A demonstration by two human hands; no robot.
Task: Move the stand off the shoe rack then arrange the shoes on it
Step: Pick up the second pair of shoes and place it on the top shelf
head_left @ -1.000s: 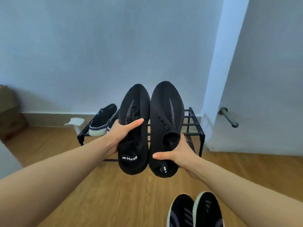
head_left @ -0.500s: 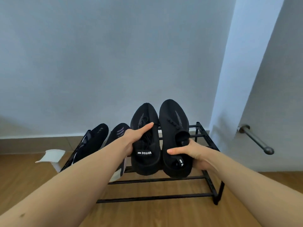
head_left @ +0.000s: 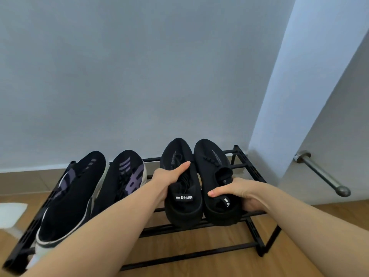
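A low black metal shoe rack [head_left: 251, 172] stands against the wall. On its right half rest two all-black shoes. My left hand [head_left: 169, 177] grips the left black shoe [head_left: 180, 204], which has a DESIGN tag, thumb over its laces. My right hand [head_left: 240, 191] holds the right black shoe [head_left: 211, 158] at its collar and outer side. On the rack's left half lies a black-and-purple pair with white soles: one shoe [head_left: 69, 198] at the far left, the other [head_left: 123, 178] beside it. A white stand [head_left: 10, 213] sits on the floor left of the rack.
A grey wall rises right behind the rack, with a tan skirting board. To the right is a white door frame and a door with a metal lever handle [head_left: 323, 174]. The wooden floor [head_left: 199, 264] spreads in front of the rack.
Both hands carried the black pair forward and down onto the rack's right half. The view moved closer, and the pair of shoes on the floor near me dropped out of sight.
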